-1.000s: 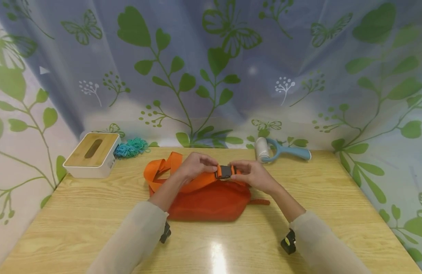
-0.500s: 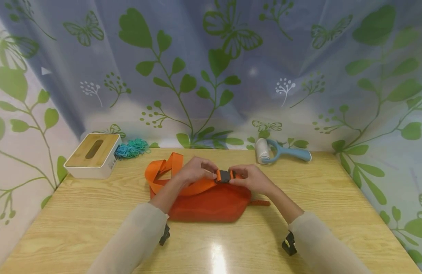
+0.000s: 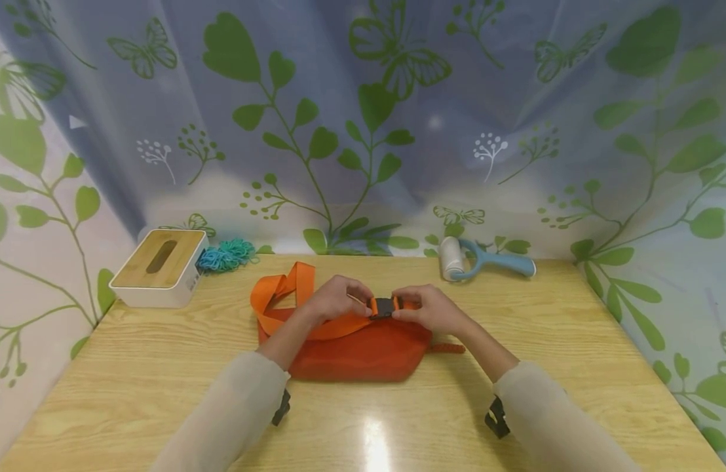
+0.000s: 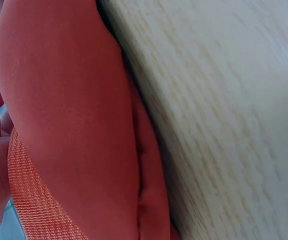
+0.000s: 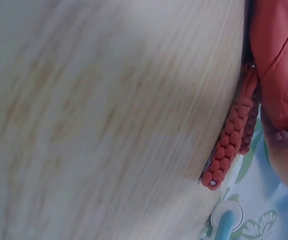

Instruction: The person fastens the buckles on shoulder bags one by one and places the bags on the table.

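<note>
A red-orange waist bag (image 3: 357, 354) lies on the wooden table, its orange webbing strap (image 3: 268, 298) looped to the left and running along its top edge. On the strap, just above the bag, sits a black side-release buckle (image 3: 384, 307), its halves together as one block. My left hand (image 3: 335, 298) pinches the webbing at the buckle's left end. At the other end, thumb and fingers of my right hand (image 3: 434, 309) hold the buckle. The left wrist view has the bag's fabric (image 4: 74, 100) hiding most of the left hand. A braided zipper pull (image 5: 226, 140) hangs off the bag's right end.
At the back left stands a white tissue box (image 3: 159, 265) with a wooden lid, beside a bundle of teal yarn (image 3: 229, 254). A lint roller (image 3: 487, 260) with a blue handle lies at the back right. Behind the table hangs a leaf-patterned curtain (image 3: 339, 131).
Both hands and the buckle have come slightly down and left, nearer the bag's top. The hands keep hold of the buckle's two ends. The bag has stayed in place.
</note>
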A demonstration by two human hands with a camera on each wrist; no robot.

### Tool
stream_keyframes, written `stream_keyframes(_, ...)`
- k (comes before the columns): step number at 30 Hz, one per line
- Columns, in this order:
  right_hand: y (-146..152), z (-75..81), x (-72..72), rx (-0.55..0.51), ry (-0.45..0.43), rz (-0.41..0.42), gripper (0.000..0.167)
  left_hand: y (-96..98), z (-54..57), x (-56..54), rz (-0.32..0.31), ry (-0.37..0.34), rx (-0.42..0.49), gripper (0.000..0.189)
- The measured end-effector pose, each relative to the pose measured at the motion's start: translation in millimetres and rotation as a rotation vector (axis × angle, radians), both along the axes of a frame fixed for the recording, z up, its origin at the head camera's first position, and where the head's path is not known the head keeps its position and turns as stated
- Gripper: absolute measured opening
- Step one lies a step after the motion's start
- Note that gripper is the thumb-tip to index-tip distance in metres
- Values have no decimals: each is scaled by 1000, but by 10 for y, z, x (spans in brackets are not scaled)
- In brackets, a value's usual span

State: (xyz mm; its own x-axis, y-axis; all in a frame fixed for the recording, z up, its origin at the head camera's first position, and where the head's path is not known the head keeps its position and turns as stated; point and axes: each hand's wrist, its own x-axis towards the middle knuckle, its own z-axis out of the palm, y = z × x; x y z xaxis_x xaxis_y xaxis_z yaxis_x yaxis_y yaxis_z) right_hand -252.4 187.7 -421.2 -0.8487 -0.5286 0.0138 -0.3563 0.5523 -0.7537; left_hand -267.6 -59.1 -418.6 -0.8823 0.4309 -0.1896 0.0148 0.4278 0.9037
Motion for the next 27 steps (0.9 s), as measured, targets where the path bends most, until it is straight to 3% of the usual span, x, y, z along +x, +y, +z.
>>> stream_keyframes(16, -7, -19, -23, 26, 4, -19, 51, -19, 22, 6, 14, 2, -17, 29)
stream_keyframes(27, 148, -14, -34, -72, -26, -77, 54, -190, 71, 37, -38, 116, -72, 30)
